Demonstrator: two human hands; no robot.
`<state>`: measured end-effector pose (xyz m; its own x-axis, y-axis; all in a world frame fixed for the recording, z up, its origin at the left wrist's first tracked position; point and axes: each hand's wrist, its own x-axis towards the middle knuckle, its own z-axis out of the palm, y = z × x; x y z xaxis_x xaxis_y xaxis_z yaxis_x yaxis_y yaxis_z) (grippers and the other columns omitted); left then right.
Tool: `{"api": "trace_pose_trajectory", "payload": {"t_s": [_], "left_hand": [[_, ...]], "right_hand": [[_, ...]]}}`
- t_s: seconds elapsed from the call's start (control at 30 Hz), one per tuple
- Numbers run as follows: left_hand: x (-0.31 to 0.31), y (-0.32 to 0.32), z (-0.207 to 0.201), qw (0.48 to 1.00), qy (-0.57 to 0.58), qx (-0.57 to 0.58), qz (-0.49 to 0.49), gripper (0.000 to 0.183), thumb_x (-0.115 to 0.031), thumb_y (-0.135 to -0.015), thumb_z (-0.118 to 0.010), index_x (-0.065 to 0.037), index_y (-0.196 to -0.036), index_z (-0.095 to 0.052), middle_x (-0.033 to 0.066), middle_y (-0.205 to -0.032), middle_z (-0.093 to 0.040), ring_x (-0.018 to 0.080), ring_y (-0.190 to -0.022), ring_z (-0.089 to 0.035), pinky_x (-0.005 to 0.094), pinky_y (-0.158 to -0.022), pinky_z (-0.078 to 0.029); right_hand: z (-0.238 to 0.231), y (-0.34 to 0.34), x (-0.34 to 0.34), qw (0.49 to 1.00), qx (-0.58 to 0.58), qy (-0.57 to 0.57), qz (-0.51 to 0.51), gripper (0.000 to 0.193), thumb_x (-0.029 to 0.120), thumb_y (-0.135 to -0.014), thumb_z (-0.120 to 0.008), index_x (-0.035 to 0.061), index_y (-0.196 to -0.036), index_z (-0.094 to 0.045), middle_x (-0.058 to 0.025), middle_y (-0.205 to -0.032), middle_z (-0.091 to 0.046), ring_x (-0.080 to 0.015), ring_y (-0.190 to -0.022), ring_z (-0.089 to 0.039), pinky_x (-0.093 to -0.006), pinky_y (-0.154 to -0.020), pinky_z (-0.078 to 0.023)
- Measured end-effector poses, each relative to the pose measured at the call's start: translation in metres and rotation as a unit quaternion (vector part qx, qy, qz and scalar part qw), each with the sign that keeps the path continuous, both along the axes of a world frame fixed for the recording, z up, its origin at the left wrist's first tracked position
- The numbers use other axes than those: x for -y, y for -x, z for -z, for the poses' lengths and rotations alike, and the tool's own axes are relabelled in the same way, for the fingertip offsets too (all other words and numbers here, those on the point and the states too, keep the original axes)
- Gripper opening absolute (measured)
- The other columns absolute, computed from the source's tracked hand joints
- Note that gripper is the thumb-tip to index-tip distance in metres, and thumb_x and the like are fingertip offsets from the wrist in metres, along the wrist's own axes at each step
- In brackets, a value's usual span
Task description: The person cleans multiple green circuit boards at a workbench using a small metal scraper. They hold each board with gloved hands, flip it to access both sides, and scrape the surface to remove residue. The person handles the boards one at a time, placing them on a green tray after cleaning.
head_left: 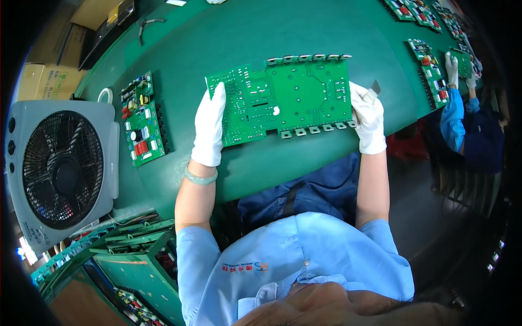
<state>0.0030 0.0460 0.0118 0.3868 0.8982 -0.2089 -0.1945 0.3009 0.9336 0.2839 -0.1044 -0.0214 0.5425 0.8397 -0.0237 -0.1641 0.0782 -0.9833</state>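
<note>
A large green circuit board (310, 92) is held up over the green table, its solder side facing me. Metal tabs of several components stick out along its upper and lower edges. My left hand (209, 130), in a white glove, grips the board's left edge with the thumb on top. At the right edge my gloved right hand (368, 122) is closed on the board. A small flat piece, whitish with a dark grey end (373, 90), pokes out between that hand's fingers; its kind cannot be made out.
Another populated circuit board (144, 133) lies on the green mat (261, 171) at left, beside a roll of tape (105, 96). A grey box fan (65, 163) stands far left. Pliers (147, 30) lie at the back. At right, a co-worker's gloved hands (452, 70) hold a board near more boards (429, 70).
</note>
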Motion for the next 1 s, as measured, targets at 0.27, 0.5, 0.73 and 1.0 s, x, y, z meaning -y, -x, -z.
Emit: {"api": "trace_pose_trajectory", "payload": {"t_s": [0.27,0.5,0.73,1.0], "left_hand": [[0.003,-0.003,0.004,0.998,0.061,-0.017,-0.014,0.027,-0.025,-0.101,-0.054,-0.007,-0.119,-0.058,-0.0006,-0.101,-0.059,0.0082,-0.087,-0.056,0.0267,-0.077,-0.050],[0.001,-0.005,0.003,0.997,0.075,-0.020,-0.001,0.028,-0.026,-0.101,-0.052,-0.006,-0.121,-0.056,0.0013,-0.106,-0.060,0.0095,-0.091,-0.058,0.0279,-0.079,-0.052],[0.001,0.002,0.006,0.998,0.039,0.004,0.043,0.041,-0.037,-0.103,-0.045,-0.006,-0.130,-0.051,0.0063,-0.118,-0.060,0.0152,-0.102,-0.061,0.0323,-0.085,-0.054],[-0.004,-0.004,-0.007,0.948,0.116,0.253,0.156,0.070,-0.052,-0.103,-0.021,0.001,-0.149,-0.027,0.0175,-0.146,-0.042,0.0299,-0.131,-0.046,0.0440,-0.110,-0.039]], "right_hand": [[0.003,-0.002,0.012,0.996,-0.087,-0.001,-0.002,0.037,0.012,-0.092,-0.059,-0.0110,-0.121,-0.059,-0.0091,-0.096,-0.069,-0.0073,-0.071,-0.061,-0.0190,-0.059,-0.045],[0.006,-0.008,0.016,0.997,-0.076,0.010,-0.028,0.035,0.011,-0.093,-0.058,-0.0109,-0.120,-0.060,-0.0100,-0.096,-0.069,-0.0094,-0.073,-0.061,-0.0203,-0.060,-0.046],[0.003,-0.002,0.011,0.996,-0.086,-0.023,-0.020,0.036,0.013,-0.090,-0.061,-0.0107,-0.117,-0.062,-0.0091,-0.083,-0.070,-0.0052,-0.047,-0.049,-0.0187,-0.040,-0.031],[-0.001,0.001,0.008,0.992,-0.123,-0.004,0.009,0.033,0.008,-0.094,-0.054,-0.0110,-0.119,-0.061,-0.0131,-0.099,-0.070,-0.0121,-0.076,-0.065,-0.0213,-0.062,-0.048]]}}
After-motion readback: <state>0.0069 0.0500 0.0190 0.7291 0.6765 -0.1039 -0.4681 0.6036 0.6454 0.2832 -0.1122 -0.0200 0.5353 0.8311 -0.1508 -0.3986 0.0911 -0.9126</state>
